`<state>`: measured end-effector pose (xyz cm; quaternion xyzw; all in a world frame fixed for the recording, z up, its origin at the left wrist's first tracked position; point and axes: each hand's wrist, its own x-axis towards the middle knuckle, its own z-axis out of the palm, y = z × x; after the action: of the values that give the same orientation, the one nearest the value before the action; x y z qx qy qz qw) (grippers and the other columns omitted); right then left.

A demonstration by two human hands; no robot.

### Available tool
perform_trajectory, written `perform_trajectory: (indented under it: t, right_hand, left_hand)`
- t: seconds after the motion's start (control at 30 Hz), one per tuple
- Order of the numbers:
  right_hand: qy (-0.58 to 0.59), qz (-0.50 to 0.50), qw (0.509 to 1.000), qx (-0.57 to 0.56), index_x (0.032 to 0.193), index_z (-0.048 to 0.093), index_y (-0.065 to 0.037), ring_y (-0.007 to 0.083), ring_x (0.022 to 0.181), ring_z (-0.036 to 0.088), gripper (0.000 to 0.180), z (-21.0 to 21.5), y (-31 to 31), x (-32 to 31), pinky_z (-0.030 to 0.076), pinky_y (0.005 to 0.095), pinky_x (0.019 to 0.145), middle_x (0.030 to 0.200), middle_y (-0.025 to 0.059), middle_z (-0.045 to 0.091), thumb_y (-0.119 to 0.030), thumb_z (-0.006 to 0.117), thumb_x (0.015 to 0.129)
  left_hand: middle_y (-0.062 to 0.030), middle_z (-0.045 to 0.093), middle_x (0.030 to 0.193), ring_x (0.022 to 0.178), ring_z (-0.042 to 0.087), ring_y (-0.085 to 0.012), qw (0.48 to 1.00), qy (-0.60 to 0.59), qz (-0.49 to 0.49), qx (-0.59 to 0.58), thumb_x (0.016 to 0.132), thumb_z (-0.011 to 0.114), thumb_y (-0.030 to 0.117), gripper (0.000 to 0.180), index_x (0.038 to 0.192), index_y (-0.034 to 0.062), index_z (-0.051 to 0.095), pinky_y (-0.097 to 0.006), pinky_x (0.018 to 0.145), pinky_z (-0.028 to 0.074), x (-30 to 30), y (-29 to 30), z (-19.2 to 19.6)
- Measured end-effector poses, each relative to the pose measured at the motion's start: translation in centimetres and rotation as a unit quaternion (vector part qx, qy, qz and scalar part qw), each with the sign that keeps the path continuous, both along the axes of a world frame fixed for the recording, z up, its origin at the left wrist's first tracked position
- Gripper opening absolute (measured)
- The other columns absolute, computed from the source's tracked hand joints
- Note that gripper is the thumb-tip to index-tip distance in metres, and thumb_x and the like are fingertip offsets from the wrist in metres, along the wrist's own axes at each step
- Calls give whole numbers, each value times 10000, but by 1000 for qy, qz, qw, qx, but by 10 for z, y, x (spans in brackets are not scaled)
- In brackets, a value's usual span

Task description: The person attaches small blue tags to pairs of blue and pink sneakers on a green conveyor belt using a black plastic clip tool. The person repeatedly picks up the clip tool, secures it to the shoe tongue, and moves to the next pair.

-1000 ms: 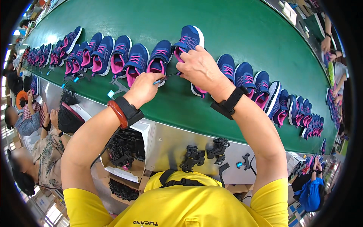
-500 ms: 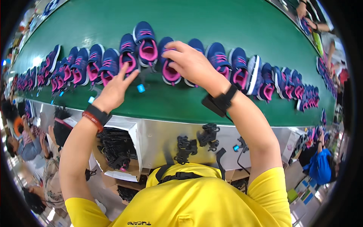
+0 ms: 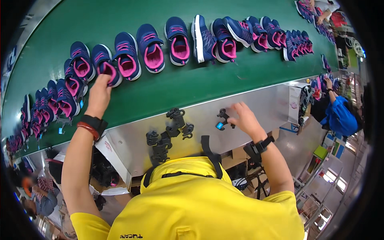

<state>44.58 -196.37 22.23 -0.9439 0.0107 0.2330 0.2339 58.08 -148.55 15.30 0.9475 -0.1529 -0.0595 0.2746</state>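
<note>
My left hand is at the heel of a navy sneaker with pink lining, its fingers closed on the heel rim. The sneaker stands in a long row on the green belt. Over the metal ledge, my right hand has its fingers apart and holds nothing. Right beside its fingertips lies a black plastic shoe hanger with a blue tag. More black hangers lie in a loose group on the ledge in front of my yellow shirt.
The green conveyor belt carries similar sneakers, one tipped on its side. Below the metal ledge, a white box of black parts stands at left. Another box is at right, near a person in blue.
My right hand has left the shoes and come down to the tagged hanger on the ledge. My left hand, spread before, now grips a sneaker's heel. The view has shifted along the row.
</note>
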Motion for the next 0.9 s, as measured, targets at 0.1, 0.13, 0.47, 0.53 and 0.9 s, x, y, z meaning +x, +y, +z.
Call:
perform_trajectory:
  t: [0.1, 0.13, 0.47, 0.53, 0.9]
  right_hand:
    - [16, 22, 1000, -15, 996, 589, -40, 321, 917, 578, 391, -14, -2, -20, 486, 383, 749, 974, 130, 566, -77, 788, 661]
    - [33, 22, 999, -34, 965, 588, -37, 329, 944, 568, 369, -18, -2, -22, 483, 393, 774, 964, 128, 563, -76, 786, 656]
    - [199, -127, 939, 248, 972, 518, -11, 133, 699, 625, 172, -5, 28, 32, 499, 299, 646, 778, 74, 646, -76, 640, 870]
    - [185, -104, 918, 334, 1074, 486, -1, 124, 682, 624, 184, -5, 88, 59, 501, 292, 632, 746, 67, 642, -92, 558, 931]
    - [253, -141, 870, 398, 1121, 473, -17, 134, 464, 566, 197, -35, 266, 83, 450, 292, 461, 650, 49, 581, -154, 459, 980]
  left_hand:
    - [-174, 547, 1044, 929, 576, -416, 999, -4, -37, -27, 777, 607, -35, 296, 1054, 33, 527, -458, 765, 492, -1, -28, 7]
    - [-173, 547, 1049, 928, 576, -416, 1000, 12, -19, -12, 780, 603, -39, 291, 1052, 36, 532, -459, 761, 494, -4, -34, 4]
    - [-123, 608, 949, 873, 607, -363, 997, -9, -25, -77, 763, 653, -16, 225, 966, 39, 573, -423, 736, 508, -17, -11, 6]
    - [-113, 600, 937, 843, 611, -346, 996, -20, -57, -62, 761, 656, -1, 191, 921, 42, 561, -418, 709, 507, -16, -12, 8]
    - [-96, 604, 931, 809, 621, -327, 999, -1, -39, -37, 748, 675, 0, 190, 905, 40, 576, -401, 699, 515, -20, -11, 6]
